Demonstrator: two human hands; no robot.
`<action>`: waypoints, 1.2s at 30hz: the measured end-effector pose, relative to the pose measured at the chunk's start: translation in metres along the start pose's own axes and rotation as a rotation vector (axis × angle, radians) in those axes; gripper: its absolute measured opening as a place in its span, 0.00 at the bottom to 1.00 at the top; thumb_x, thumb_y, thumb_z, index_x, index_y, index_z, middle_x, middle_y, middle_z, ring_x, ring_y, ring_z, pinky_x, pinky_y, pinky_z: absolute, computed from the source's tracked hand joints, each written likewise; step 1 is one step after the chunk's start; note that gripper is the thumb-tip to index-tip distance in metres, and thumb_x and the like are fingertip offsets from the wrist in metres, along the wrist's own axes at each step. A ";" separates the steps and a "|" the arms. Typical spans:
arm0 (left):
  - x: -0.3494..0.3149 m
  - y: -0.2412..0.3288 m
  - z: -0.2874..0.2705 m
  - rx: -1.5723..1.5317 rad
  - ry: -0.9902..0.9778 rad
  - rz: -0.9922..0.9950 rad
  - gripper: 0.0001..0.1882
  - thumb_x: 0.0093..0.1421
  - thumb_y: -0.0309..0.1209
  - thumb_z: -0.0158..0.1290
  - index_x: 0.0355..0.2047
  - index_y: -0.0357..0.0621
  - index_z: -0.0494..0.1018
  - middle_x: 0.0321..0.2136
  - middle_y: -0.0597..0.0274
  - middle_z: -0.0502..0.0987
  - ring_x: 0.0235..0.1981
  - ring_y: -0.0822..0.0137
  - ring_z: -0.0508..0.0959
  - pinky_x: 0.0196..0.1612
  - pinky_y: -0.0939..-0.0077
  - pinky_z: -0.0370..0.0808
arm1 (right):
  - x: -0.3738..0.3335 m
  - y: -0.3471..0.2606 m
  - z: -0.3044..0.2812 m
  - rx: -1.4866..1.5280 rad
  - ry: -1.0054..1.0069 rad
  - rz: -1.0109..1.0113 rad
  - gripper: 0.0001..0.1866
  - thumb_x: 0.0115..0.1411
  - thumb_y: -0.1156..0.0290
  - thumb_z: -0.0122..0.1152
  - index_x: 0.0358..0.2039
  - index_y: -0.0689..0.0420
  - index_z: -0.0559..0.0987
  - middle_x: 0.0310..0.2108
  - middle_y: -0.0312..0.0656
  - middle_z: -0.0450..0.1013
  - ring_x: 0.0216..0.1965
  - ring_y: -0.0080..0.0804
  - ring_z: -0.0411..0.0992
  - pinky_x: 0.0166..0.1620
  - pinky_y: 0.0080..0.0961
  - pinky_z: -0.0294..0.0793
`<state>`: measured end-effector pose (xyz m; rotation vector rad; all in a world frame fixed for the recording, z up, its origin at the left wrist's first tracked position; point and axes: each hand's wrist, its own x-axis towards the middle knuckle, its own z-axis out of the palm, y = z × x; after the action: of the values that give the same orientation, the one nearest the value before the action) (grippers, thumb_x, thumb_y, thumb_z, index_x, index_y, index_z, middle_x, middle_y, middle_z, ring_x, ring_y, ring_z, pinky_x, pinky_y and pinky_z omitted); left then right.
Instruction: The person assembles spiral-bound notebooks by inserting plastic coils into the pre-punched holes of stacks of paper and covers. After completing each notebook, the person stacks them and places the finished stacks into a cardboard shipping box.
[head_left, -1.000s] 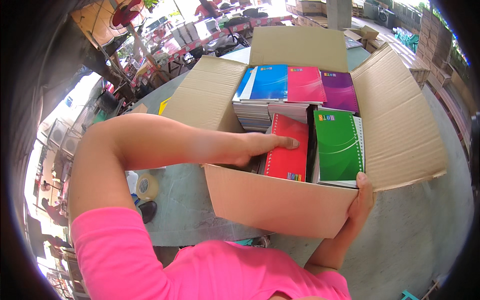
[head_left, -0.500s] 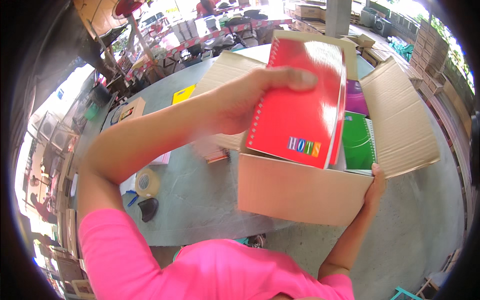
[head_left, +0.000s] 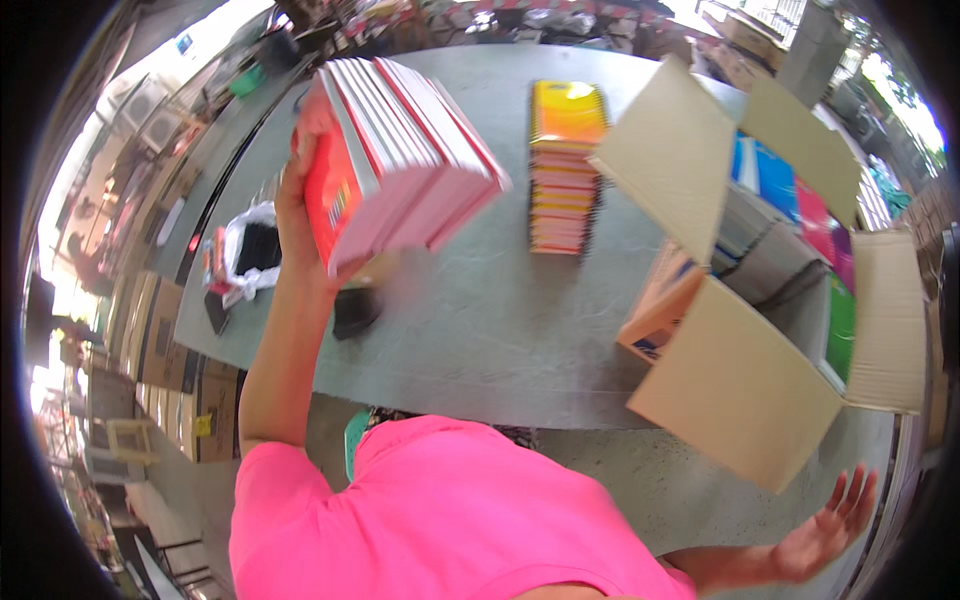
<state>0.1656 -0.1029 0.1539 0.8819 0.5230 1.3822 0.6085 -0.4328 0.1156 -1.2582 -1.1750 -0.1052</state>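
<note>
Beside the notebook stack [head_left: 566, 170], an open carton [head_left: 770, 300] stands.

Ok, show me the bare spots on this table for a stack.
Bare grey table between the notebook pile and the near edge, left of the box. Crowded at the far left: bag and small dark items.

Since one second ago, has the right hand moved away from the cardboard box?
Yes. The right hand was gripping the near edge of the cardboard box; now it is off the box, open, lower and nearer the body.
</note>
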 end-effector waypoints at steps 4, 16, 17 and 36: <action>-0.001 0.020 -0.074 -0.016 0.032 0.064 0.29 0.59 0.48 0.46 0.57 0.49 0.58 0.52 0.61 0.66 0.50 0.60 0.70 0.53 0.59 0.67 | -0.042 0.007 0.058 0.748 -0.651 -0.237 0.25 0.53 0.55 0.59 0.43 0.64 0.74 0.46 0.52 0.71 0.44 0.45 0.72 0.49 0.42 0.67; -0.033 0.006 -0.255 -0.138 0.112 -0.122 0.33 0.57 0.44 0.50 0.57 0.39 0.55 0.50 0.53 0.67 0.50 0.57 0.70 0.53 0.59 0.67 | -0.162 0.012 0.476 0.389 -1.012 0.563 0.23 0.60 0.59 0.53 0.49 0.63 0.70 0.47 0.45 0.70 0.48 0.31 0.68 0.49 0.27 0.67; -0.039 0.007 -0.259 -0.182 0.115 -0.177 0.35 0.54 0.43 0.54 0.57 0.39 0.55 0.51 0.51 0.67 0.50 0.56 0.70 0.53 0.59 0.68 | -0.160 0.000 0.489 0.391 -1.022 0.541 0.25 0.60 0.58 0.54 0.51 0.62 0.68 0.49 0.45 0.68 0.50 0.31 0.67 0.50 0.27 0.66; -0.034 -0.011 -0.252 0.078 0.119 -0.142 0.30 0.60 0.43 0.51 0.56 0.40 0.55 0.49 0.58 0.66 0.51 0.66 0.67 0.54 0.69 0.63 | -0.161 -0.110 0.617 1.071 -0.378 1.021 0.43 0.52 0.54 0.60 0.61 0.60 0.50 0.53 0.47 0.60 0.55 0.41 0.61 0.57 0.37 0.61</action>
<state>-0.0283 -0.0785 -0.0100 0.8122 0.7210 1.2963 0.0813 -0.0832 -0.0187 -0.7470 -0.5661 1.3816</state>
